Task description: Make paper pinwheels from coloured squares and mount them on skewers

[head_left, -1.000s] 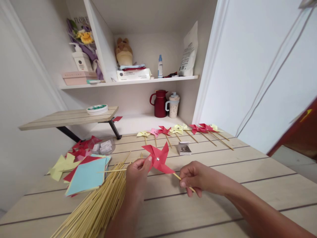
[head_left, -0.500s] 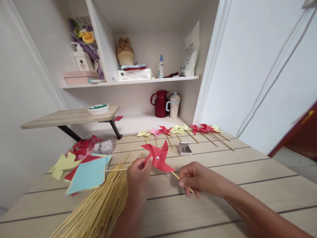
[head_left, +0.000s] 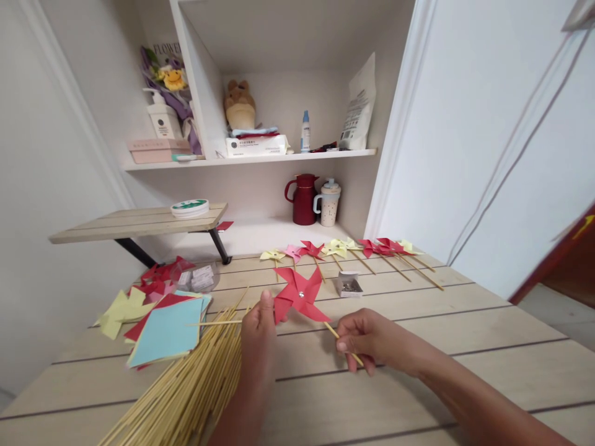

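Observation:
A red paper pinwheel (head_left: 300,296) with a silver pin at its centre is held just above the wooden table (head_left: 465,322). My right hand (head_left: 367,339) pinches its thin wooden stick (head_left: 331,331) below the wheel. My left hand (head_left: 260,331) touches the pinwheel's left blade with thumb and fingertips. A big bundle of bamboo sticks (head_left: 186,387) lies under and left of my left wrist.
A row of finished pinwheels (head_left: 344,249) lies along the table's far edge, with a small open box of pins (head_left: 348,285) in front. Coloured paper squares (head_left: 165,328) and cut pieces are stacked at left. A red jug (head_left: 303,198) and cup stand in the niche behind.
The pinwheel's blades have turned a little under my left fingers. Both hands stay in about the same place; the view shifted slightly down and right.

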